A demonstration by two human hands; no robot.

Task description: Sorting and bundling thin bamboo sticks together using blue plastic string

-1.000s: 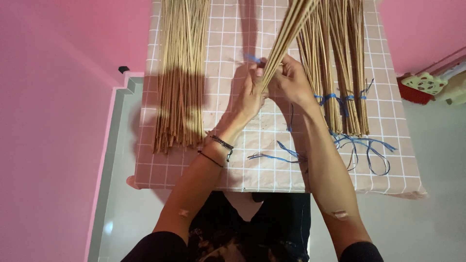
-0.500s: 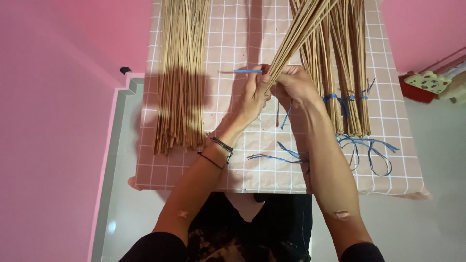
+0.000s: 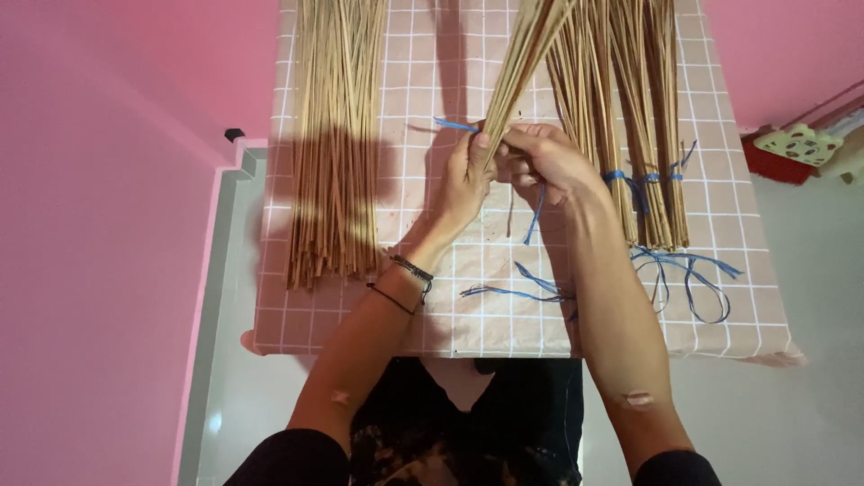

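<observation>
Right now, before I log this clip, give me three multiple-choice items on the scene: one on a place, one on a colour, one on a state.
1. Where does the loose untied pile of sticks lie on the table?
A. on its left part
B. on its near edge
C. under the tied bundles

2. What colour is the string hanging from the hands?
A. red
B. blue
C. white

3. How is the bunch of sticks in the hands held?
A. flat on the cloth
B. raised, gripped at its lower end by both hands
C. by one hand only

Answers: 1 A, the pile lies left of the hands, while the tied bundles lie to the right. 2 B, the strand is blue like the loose strings on the table. 3 B, the left hand and right hand both close round its lower end, which slants up off the table.
</observation>
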